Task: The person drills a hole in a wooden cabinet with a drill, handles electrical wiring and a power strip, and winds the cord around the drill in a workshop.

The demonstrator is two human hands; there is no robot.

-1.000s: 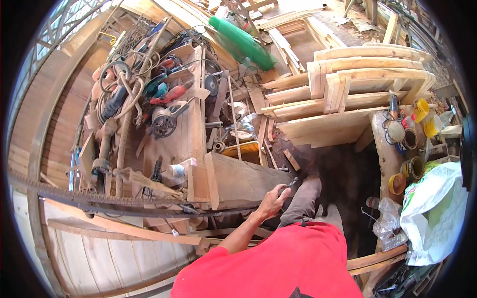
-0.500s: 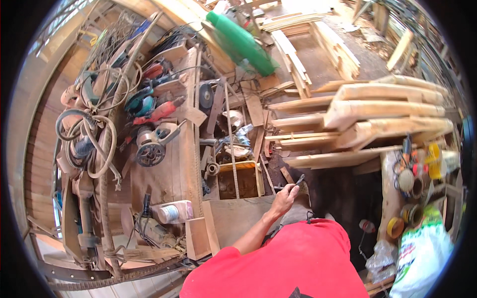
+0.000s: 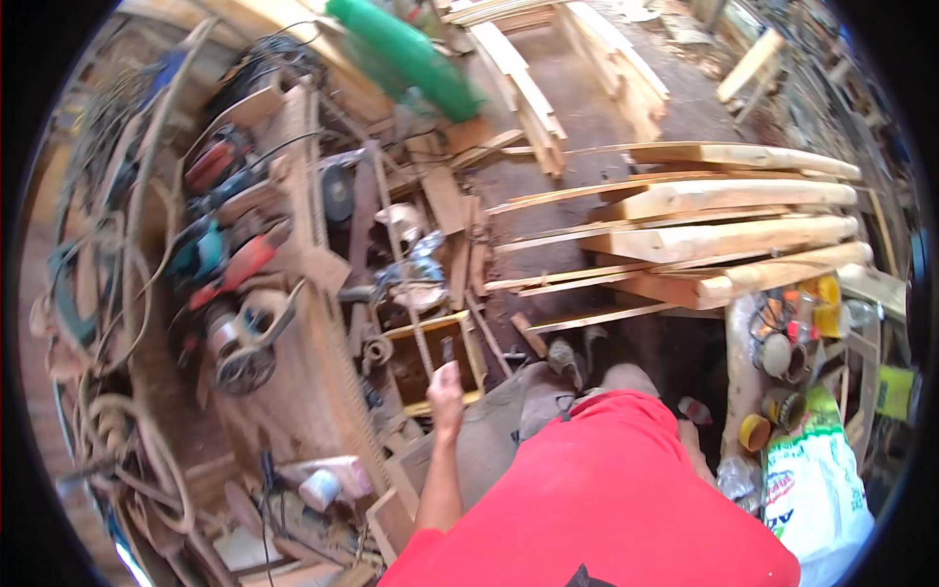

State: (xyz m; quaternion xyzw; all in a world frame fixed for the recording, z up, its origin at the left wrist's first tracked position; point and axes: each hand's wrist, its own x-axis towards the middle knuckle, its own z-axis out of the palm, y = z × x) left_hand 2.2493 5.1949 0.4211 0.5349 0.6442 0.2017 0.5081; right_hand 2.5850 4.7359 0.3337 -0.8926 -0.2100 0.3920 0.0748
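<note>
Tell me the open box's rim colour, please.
Yellow; the box rim shows best in the head view.

Red shirt (image 3: pixel 587 479), plain on my feed, short L sleeve (image 3: pixel 416 550) ending approx. at the elbow. L forearm (image 3: pixel 442 479) & L hand (image 3: pixel 446 394) bare; I get a bit of R arm (image 3: pixel 695 452), also bare. Trousers (image 3: pixel 544 399) grey-brown, thin dk cord (image 3: pixel 563 403) nr shirt hem. Shoes (image 3: pixel 564 360) greyish, too blurry for details. Small blk pointed bit (image 3: pixel 584 576) btm edge, can't ID.

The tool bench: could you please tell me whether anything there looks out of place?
Yes, the power tools left of the left hand lie jumbled at odd angles, which looks untidy; I see no clear damage.
</note>
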